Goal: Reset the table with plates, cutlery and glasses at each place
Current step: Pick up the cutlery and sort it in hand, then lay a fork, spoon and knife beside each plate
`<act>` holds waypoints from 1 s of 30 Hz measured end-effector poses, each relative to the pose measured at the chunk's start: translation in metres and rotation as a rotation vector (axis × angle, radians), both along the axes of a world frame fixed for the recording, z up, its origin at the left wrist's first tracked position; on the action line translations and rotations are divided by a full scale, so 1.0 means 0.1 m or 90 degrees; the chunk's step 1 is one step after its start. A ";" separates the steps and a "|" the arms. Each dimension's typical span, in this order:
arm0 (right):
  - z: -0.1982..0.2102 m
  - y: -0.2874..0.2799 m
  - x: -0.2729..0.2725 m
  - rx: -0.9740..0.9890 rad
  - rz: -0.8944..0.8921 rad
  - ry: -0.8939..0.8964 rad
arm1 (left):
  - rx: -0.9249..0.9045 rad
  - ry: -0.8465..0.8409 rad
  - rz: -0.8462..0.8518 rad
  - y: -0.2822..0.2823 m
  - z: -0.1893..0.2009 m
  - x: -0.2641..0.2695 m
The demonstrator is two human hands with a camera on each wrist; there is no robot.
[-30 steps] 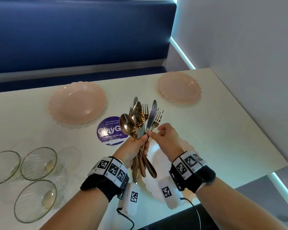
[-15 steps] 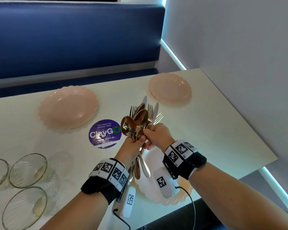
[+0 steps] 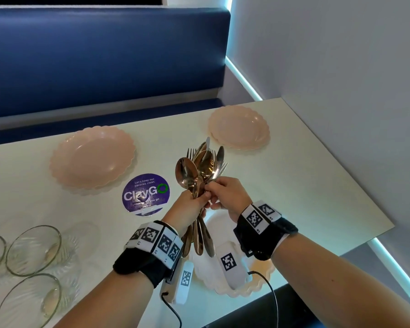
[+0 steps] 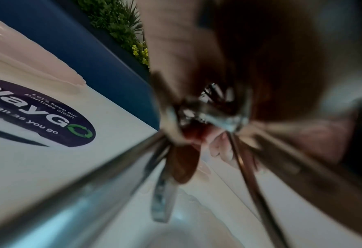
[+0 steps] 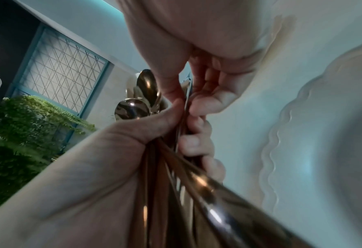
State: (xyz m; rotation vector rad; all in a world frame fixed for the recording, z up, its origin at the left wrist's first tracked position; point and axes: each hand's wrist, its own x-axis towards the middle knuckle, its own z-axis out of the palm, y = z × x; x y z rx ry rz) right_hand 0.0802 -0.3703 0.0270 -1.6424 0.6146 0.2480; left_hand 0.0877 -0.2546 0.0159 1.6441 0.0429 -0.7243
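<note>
My left hand (image 3: 194, 202) grips a bundle of gold cutlery (image 3: 200, 169), spoons, forks and knives, upright above the table. My right hand (image 3: 225, 192) pinches one piece in the bundle just below the heads; in the right wrist view its thumb and fingers (image 5: 199, 104) close on a thin handle beside my left hand (image 5: 154, 124). Handles (image 4: 161, 189) hang blurred in the left wrist view. Two pink scalloped plates lie at the far side, one left (image 3: 92, 157), one right (image 3: 239, 126). A third plate (image 3: 242, 287) lies under my wrists. Clear glasses (image 3: 33, 249) stand near left.
A round purple ClayGO sticker (image 3: 146, 194) is stuck to the white table (image 3: 305, 185). A blue bench back (image 3: 104, 60) runs behind the table. A grey wall (image 3: 341, 67) closes the right side, and the table's near right edge drops off.
My right hand has moved in closer to the bundle and now pinches lower among the heads. The cutlery is gathered tighter. The view has shifted so that everything sits further right.
</note>
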 end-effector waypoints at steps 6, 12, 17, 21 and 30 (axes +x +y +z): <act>0.02 -0.05 0.03 -0.020 -0.058 -0.031 | -0.058 0.115 0.093 0.01 0.03 0.01; 0.00 -0.10 0.03 0.082 -0.121 -0.051 | -0.037 0.124 0.104 -0.03 0.07 0.02; 0.22 -0.62 0.07 0.011 -0.261 -0.189 | -0.039 0.158 0.147 -0.07 0.03 0.07; 0.22 -1.30 -0.05 -0.253 -0.222 -0.160 | -0.064 0.191 0.170 -0.07 0.00 0.08; -0.78 -1.65 -0.63 -0.646 0.231 0.248 | -0.098 0.226 0.150 -0.13 -0.04 0.05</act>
